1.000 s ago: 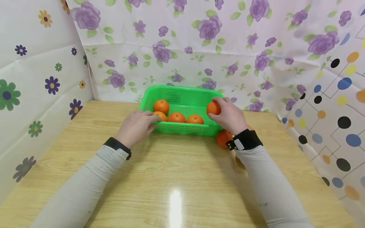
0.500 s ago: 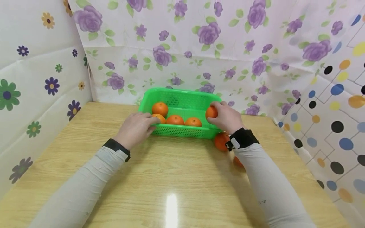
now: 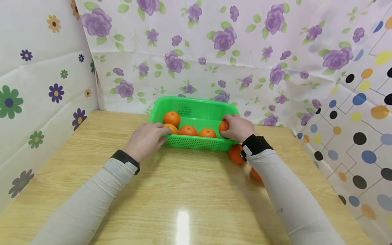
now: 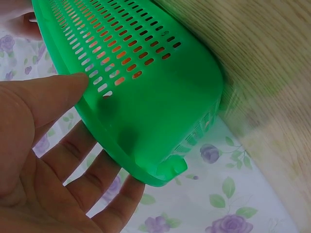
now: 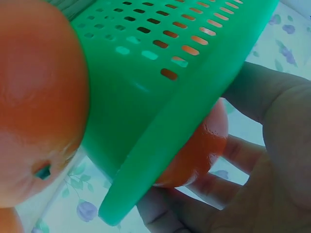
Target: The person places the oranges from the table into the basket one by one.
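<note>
A green plastic basket (image 3: 196, 144) with slotted walls stands at the back of the table, several oranges (image 3: 188, 130) inside it. At its left front corner my left hand (image 3: 146, 139) holds the rim, thumb (image 4: 63, 92) on the outer wall and fingers over the edge in the left wrist view. My right hand (image 3: 240, 128) grips another orange (image 3: 224, 126) low inside the right end of the basket. The right wrist view has this gripped orange (image 5: 199, 150) behind the rim, partly hidden. Outside the basket, one orange (image 3: 235, 154) lies close to its right front corner.
A further orange (image 3: 256, 175) is on the wooden table (image 3: 171, 190), partly covered by the right forearm. Patterned sheets rise behind the basket and along both sides. The floral back sheet (image 3: 202, 78) is close behind the basket.
My right hand has moved down and slightly left with its orange, further into the basket. The left hand stays at the rim. The head view has shifted slightly.
</note>
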A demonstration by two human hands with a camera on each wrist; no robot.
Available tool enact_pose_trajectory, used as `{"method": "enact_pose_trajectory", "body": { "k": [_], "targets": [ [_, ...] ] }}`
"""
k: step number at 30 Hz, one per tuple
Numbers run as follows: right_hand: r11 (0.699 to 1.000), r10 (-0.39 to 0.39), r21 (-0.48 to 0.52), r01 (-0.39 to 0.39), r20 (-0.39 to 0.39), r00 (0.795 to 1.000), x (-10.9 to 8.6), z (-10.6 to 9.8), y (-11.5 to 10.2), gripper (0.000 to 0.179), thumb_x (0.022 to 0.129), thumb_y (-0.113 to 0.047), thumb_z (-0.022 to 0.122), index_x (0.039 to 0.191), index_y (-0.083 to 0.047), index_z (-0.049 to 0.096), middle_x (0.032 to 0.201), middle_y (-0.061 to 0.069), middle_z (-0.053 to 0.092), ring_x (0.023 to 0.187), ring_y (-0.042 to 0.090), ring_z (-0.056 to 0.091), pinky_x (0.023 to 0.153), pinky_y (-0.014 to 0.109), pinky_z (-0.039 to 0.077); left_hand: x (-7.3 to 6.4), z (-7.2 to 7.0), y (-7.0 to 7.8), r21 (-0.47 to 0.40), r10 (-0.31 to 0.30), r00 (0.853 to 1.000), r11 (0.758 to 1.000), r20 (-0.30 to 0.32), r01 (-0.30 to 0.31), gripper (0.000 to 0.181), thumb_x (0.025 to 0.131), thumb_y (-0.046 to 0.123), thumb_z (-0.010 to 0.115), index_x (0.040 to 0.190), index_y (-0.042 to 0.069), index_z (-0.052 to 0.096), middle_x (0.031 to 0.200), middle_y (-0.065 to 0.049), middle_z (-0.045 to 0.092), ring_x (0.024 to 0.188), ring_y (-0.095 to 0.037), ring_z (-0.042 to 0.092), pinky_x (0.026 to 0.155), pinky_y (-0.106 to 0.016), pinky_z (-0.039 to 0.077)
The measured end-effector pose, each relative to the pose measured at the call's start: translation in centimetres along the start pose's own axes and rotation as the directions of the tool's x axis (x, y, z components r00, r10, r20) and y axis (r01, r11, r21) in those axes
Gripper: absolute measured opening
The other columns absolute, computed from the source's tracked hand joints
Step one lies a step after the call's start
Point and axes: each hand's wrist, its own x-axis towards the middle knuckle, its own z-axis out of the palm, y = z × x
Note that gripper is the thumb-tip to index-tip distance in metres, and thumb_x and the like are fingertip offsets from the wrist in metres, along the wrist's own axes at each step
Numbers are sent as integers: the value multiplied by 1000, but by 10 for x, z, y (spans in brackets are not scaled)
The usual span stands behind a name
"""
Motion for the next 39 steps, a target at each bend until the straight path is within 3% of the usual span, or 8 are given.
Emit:
{"method": "enact_pose_trajectory", "body": {
  "k": [15,20,26,33,39],
  "targets": [
    [1000,-20,-16,21,64,998,10,2,0,63,97,-34,79,151,-7,62,150,24,62,123,43,65,97,58,56,3,-3,2,5,-17,1000,1000,6,17,25,95,12,89,118,13,82,109,-9,79,89,-34,71,82,-53,59],
    [999,-9,-30,12,88,996,15,6,0,61,96,-33,79,149,-8,63,146,23,66,120,40,66,97,57,56,2,-3,2,12,-17,1000,1000,18,17,25,95,13,89,119,14,82,110,-9,79,90,-34,72,83,-54,59],
    [999,-9,-33,13,121,993,14,7,-3,59,98,-33,79,149,-8,63,148,23,65,126,40,64,100,59,55,1,-2,2,21,-12,1000,1000,16,11,24,95,13,89,117,14,82,110,-8,79,89,-33,71,81,-52,58],
    [999,-30,-35,36,145,989,28,17,8,60,96,-39,81,146,-10,66,144,21,68,125,40,65,96,56,57,1,-2,3,21,-18,1000,1000,26,18,25,95,13,89,119,14,82,108,-8,79,88,-32,70,82,-51,58],
    [999,2,-34,4,179,984,26,14,3,58,99,-33,77,150,-9,63,147,20,66,127,38,64,102,57,54,1,-1,2,19,-12,1000,1000,17,12,25,95,12,88,120,15,82,107,-8,79,88,-32,70,83,-52,58]
  ]
}}
